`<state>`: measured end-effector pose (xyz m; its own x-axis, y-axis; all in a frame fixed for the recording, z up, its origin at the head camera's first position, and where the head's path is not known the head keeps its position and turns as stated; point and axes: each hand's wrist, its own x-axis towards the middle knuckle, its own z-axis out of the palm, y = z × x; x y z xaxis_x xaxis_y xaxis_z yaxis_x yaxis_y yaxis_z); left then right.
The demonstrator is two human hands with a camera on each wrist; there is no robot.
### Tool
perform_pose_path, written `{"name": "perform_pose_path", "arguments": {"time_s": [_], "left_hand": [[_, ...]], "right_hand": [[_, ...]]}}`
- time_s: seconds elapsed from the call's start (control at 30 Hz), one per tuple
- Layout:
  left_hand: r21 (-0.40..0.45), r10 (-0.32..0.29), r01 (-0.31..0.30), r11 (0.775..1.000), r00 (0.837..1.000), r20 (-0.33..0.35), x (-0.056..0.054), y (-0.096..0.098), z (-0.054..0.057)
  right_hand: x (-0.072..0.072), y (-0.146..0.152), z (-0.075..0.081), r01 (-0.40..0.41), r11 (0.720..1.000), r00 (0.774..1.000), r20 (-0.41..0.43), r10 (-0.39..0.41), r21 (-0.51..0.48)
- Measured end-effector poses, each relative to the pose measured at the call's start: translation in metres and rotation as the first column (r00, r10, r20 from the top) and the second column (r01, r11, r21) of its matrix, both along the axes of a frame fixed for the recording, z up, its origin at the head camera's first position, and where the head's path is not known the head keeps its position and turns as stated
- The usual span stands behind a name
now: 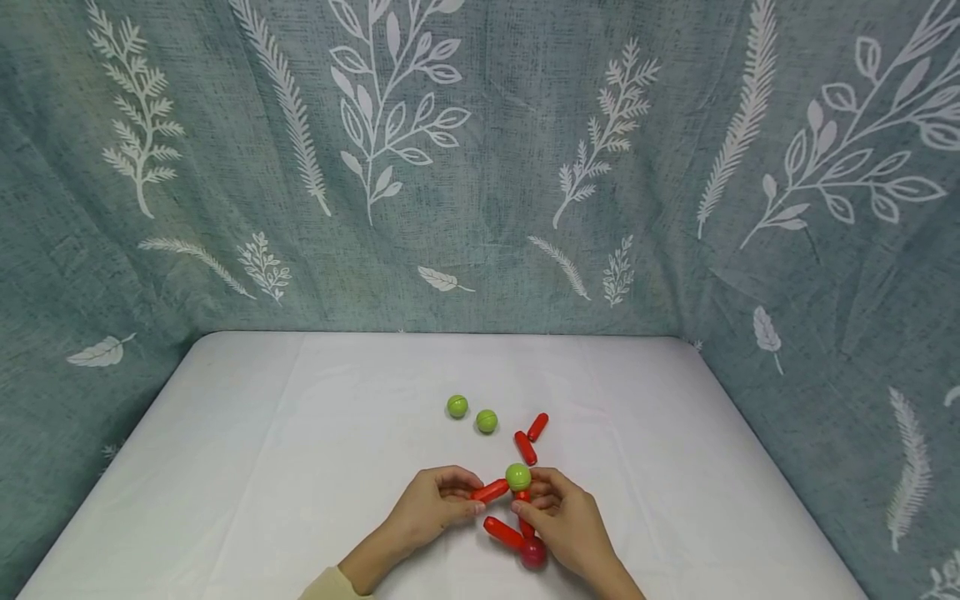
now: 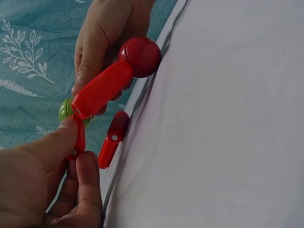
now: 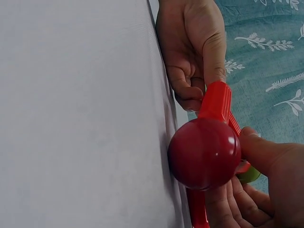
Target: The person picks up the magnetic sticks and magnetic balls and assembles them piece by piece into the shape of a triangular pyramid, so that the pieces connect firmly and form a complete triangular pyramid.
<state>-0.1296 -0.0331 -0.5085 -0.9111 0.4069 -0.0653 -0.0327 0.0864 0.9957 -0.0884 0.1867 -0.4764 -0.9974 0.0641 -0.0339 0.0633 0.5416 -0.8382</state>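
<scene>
My left hand (image 1: pixel 438 508) pinches one end of a short red rod (image 1: pixel 491 491) between thumb and fingertips. The rod's other end meets a green ball (image 1: pixel 518 477); whether it is joined there I cannot tell. My right hand (image 1: pixel 566 517) grips a second red rod (image 1: pixel 526 525) just below that ball, its fingers partly hiding the rod. At that rod's near end is a dark red ball (image 3: pixel 204 153). Another red rod (image 2: pixel 102 90) sticks out from the dark red ball towards my left hand. In the right wrist view, the dark red ball covers part of the joined pieces.
Two loose green balls, a farther one (image 1: pixel 457 406) and a nearer one (image 1: pixel 487 421), lie beyond the hands. Two loose red rods, one (image 1: pixel 537 427) behind the other (image 1: pixel 526 448), are beside them. A white cloth (image 1: pixel 225 467) covers the table; a leaf-patterned curtain (image 1: pixel 495 167) hangs behind.
</scene>
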Motion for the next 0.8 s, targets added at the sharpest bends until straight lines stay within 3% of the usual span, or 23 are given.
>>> {"name": "perform_pose_path", "arguments": {"time_s": [0.4,0.8], "left_hand": [[0.043,-0.048,0.046,0.998,0.997,0.057,0.0017,-0.0005,0.0008],[-0.012,-0.058,0.058,0.998,0.998,0.016,0.0021,-0.0003,0.0016]], "right_hand": [[-0.0006,0.0019,-0.0011,-0.02,1.0,0.999,-0.05,0.021,0.01],[0.001,0.0,-0.0012,0.005,0.998,0.999,-0.044,-0.003,0.055]]}}
